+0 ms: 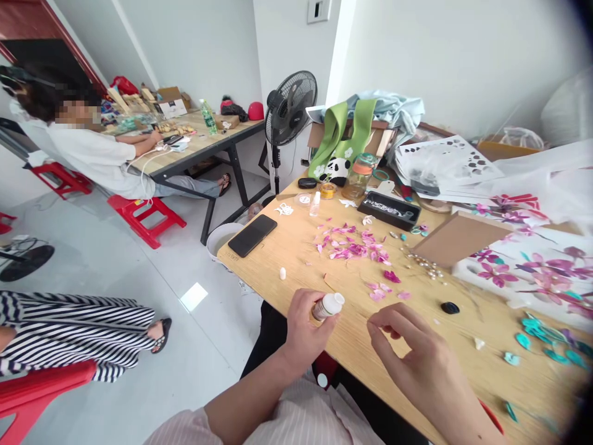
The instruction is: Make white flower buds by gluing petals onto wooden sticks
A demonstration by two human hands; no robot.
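My left hand (306, 327) is wrapped round a small bottle (327, 306) with a white top, held upright above the front edge of the wooden table. Just to the right, my right hand (410, 349) hovers apart from the bottle, its fingers curled and the thumb and forefinger tips brought together. Whatever may be between those tips is too small to make out. A small white cap (282, 273) stands on the table beyond my left hand. Pink petals (354, 244) lie scattered farther back, and a dark round lid (450, 307) rests right of my right hand.
A black phone (252, 235) lies at the table's left edge. Behind the petals are a small clear bottle (315, 204), a glass jar (360, 176) and a black tray (389, 210). Teal pieces (542, 334) lie on the right. A fan (291, 108) and a seated person (92, 148) are beyond.
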